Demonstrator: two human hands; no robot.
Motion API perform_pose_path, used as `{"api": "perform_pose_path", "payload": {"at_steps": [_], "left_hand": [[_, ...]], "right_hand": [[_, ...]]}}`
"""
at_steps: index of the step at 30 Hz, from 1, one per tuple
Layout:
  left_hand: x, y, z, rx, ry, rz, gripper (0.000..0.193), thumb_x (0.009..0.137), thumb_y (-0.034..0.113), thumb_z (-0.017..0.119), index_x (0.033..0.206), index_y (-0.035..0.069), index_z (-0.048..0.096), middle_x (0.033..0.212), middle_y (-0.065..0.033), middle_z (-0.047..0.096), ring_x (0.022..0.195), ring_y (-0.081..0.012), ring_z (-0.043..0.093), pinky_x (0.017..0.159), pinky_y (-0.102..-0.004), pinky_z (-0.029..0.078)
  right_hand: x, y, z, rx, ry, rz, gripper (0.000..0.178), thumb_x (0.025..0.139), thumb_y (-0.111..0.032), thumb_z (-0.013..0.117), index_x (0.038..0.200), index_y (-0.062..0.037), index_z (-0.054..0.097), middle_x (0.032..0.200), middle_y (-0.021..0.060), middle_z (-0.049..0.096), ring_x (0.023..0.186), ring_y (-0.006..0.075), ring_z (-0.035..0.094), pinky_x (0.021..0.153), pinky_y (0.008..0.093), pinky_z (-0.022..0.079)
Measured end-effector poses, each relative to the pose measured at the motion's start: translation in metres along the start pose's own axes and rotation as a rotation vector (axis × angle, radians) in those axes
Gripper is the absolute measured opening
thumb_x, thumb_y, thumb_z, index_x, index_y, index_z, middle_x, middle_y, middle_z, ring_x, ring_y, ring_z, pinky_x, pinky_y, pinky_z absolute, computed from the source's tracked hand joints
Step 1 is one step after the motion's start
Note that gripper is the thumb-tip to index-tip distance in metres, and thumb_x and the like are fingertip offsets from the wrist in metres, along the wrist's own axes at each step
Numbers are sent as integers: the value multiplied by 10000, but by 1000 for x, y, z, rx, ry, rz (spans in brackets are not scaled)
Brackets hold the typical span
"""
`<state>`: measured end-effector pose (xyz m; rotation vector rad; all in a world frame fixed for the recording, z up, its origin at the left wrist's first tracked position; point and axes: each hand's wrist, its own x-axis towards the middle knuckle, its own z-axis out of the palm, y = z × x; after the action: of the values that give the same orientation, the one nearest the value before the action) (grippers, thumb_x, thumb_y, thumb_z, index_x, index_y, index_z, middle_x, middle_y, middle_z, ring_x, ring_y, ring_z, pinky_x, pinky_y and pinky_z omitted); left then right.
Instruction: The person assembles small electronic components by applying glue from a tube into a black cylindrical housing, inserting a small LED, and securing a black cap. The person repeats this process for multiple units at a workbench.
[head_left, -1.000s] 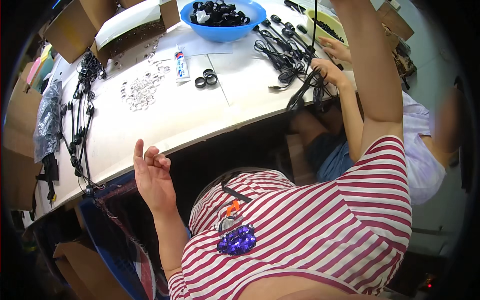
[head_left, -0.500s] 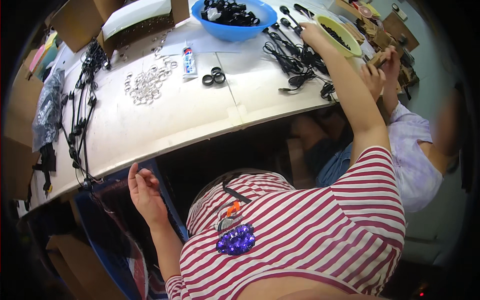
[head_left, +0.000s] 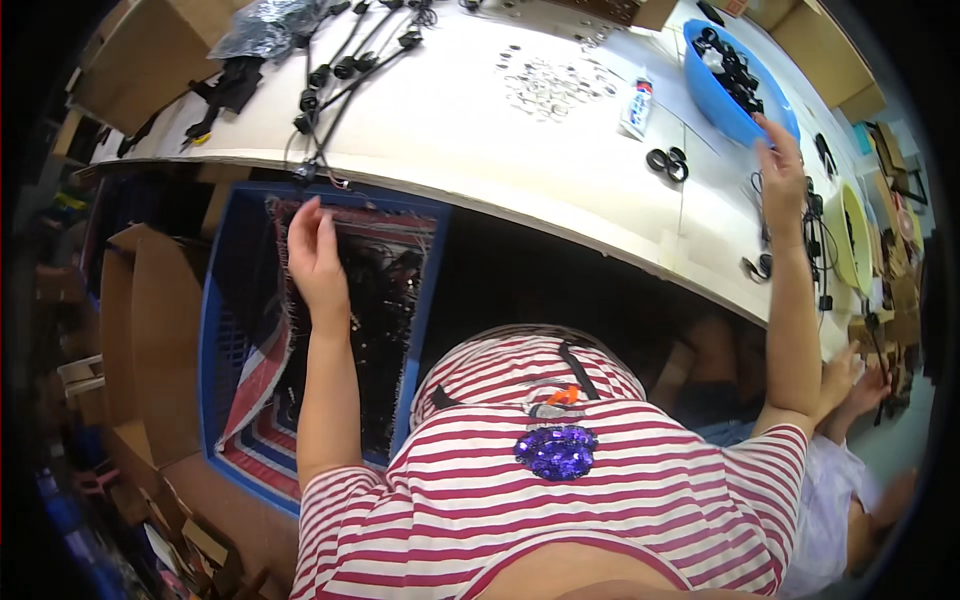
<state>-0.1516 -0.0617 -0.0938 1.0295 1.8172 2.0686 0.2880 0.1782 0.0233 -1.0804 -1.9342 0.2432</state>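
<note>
Head cam: R hand (head_left: pixel 784 178) poss. touching bowl (head_left: pixel 714 98), L hand (head_left: pixel 318 258) nr cables (head_left: pixel 345 67).

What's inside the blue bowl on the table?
A heap of black parts, with a whitish bit among them. The heap covers the bottom of the blue bowl, and the right hand overlaps its near end; anything beneath can't be seen.

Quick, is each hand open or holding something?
Left hand: loosely open, nothing visibly held.
Right hand: open, nothing visibly held, near the blue basin.
</note>
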Motion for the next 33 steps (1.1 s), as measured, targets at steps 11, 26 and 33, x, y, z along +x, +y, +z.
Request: {"api": "perform_pose_path", "payload": {"at_steps": [11,26,33], "left_hand": [[160,-6,70,1485,-347,411,261,790,262,603,1009,119,595,948,-58,601,956,-255,532,818,-433,356],[218,-11,63,305,-313,38,226,897,202,482,927,3,583,722,-13,557,695,-89,488,664,-223,384],[219,37,56,-606,-285,-76,250,875,263,543,1032,69,562,779,10,572,839,-116,563,849,-315,425]], "right_hand": [[-34,-88,153,122,-228,-441,192,744,32,566,901,-57,633,957,85,595,913,258,547,786,338,441],[-29,-76,142,241,-248,-162,127,767,26,545,812,-45,641,889,80,609,865,243,566,754,316,458],[-27,-74,142,269,-282,-101,142,764,42,533,829,-30,637,902,86,609,879,248,569,764,310,457]]}}
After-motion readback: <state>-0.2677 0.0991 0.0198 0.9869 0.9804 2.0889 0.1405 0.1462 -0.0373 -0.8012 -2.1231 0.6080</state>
